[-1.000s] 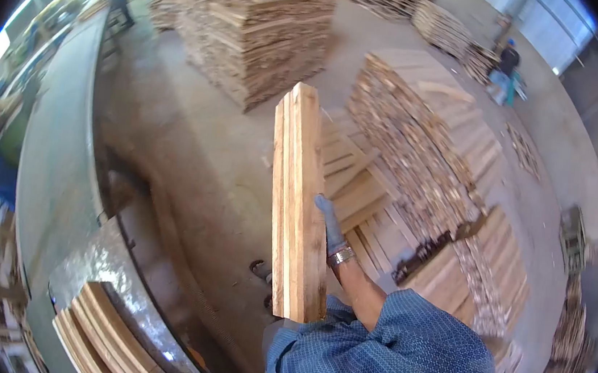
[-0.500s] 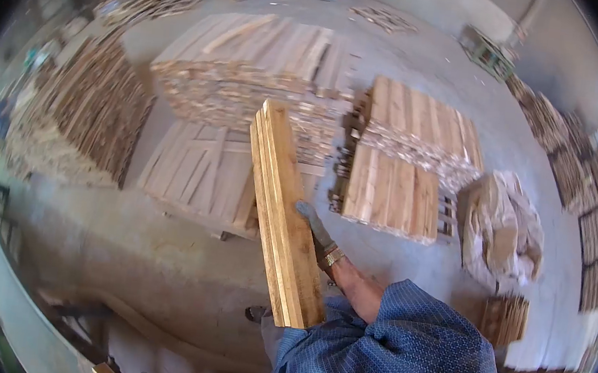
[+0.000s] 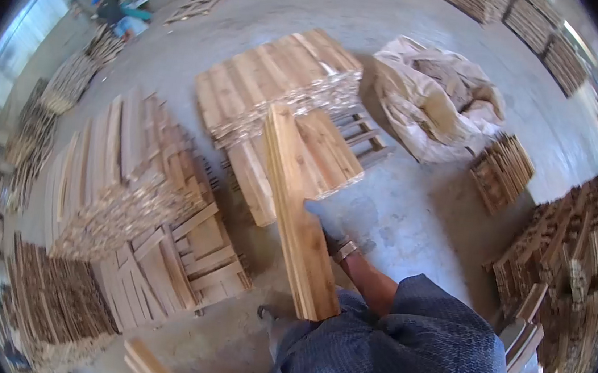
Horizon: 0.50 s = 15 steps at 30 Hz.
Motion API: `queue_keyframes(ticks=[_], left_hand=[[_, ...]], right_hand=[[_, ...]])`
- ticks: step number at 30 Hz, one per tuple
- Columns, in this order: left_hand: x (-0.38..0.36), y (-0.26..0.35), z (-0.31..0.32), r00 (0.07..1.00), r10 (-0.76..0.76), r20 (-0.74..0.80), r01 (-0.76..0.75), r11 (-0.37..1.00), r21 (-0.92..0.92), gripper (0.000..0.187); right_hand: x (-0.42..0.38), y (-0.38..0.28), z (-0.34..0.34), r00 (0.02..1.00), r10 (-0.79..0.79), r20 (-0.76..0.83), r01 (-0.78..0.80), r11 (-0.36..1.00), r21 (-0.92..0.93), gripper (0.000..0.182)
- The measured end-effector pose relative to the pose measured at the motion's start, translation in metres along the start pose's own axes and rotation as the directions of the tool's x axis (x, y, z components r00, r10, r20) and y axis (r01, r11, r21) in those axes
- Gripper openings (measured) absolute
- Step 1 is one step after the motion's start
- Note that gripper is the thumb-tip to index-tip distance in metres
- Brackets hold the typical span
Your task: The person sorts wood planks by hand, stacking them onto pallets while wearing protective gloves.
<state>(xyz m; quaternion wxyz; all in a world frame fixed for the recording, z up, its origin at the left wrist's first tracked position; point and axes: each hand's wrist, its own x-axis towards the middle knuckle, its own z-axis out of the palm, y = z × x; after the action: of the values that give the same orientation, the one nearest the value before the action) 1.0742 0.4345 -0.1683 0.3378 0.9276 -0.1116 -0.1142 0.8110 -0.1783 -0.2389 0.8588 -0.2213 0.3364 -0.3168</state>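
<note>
Right hand (image 3: pixel 327 221): clamped on boards (image 3: pixel 297 234) near mid-length, apparently for balance | Boards: aslant before torso, lower end by shirt (image 3: pixel 398 350), likely for support | Left hand: unseen, fingers indeterminable

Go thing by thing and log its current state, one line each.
Right hand: gloved, gripping.
Left hand: out of view.
Held boards: bunched lengthwise, slanted.
Wrist band: fastened around the wrist.
Pale sack: creased, slumped on the floor.
Large central stack: boards laid flat, side by side on top.
</note>
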Motion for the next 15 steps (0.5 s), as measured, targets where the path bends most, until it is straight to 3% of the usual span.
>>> queue_keyframes(ticks=[2,3,4,5,6,7,8,10,13,14,15], left_hand=[[0.026,0.007,0.038,0.992,0.073,0.106,-0.072,0.997,-0.011,0.099],[0.026,0.025,0.055,0.984,0.090,0.152,-0.089,0.996,-0.015,0.098],[0.064,0.041,0.099,0.977,-0.075,0.201,0.134,0.946,-0.295,0.086],[0.038,0.149,0.131,0.974,-0.012,0.227,0.088,0.942,-0.325,0.065],[0.031,0.217,0.142,0.906,-0.043,0.421,0.162,0.954,-0.251,0.075],[0.034,0.238,0.173,0.914,0.004,0.405,0.096,0.969,-0.227,0.052],[0.038,0.256,0.198,0.886,0.001,0.464,0.124,0.964,-0.237,0.053],[0.052,0.281,0.253,0.830,0.102,0.549,-0.015,0.987,-0.161,0.056],[0.070,0.299,0.330,0.743,0.087,0.663,-0.069,0.996,-0.054,0.061],[0.075,0.304,0.355,0.732,0.127,0.669,-0.190,0.982,0.021,0.064],[0.070,0.325,0.375,0.736,0.112,0.667,-0.163,0.986,0.014,0.064]], right_hand=[[0.000,-0.030,-0.067,0.989,-0.040,-0.142,0.038,0.999,-0.015,0.039],[0.007,-0.040,-0.117,0.925,-0.349,-0.151,0.282,0.896,-0.345,0.042],[0.022,-0.035,-0.156,0.791,-0.610,-0.039,0.460,0.637,-0.619,0.044],[-0.007,-0.063,-0.142,0.856,-0.475,-0.205,0.395,0.856,-0.335,0.051],[-0.047,-0.102,-0.109,0.906,-0.287,-0.312,0.303,0.953,0.003,0.058],[-0.064,-0.125,-0.106,0.880,-0.323,-0.347,0.332,0.943,-0.033,0.061],[-0.074,-0.141,-0.117,0.852,-0.361,-0.379,0.362,0.929,-0.073,0.064],[-0.083,-0.165,-0.163,0.880,-0.258,-0.400,0.302,0.952,0.051,0.064],[-0.082,-0.205,-0.194,0.861,-0.284,-0.423,0.339,0.939,0.061,0.060],[-0.075,-0.220,-0.204,0.864,-0.279,-0.419,0.326,0.944,0.045,0.060],[-0.067,-0.234,-0.214,0.877,-0.248,-0.411,0.299,0.952,0.063,0.060]])
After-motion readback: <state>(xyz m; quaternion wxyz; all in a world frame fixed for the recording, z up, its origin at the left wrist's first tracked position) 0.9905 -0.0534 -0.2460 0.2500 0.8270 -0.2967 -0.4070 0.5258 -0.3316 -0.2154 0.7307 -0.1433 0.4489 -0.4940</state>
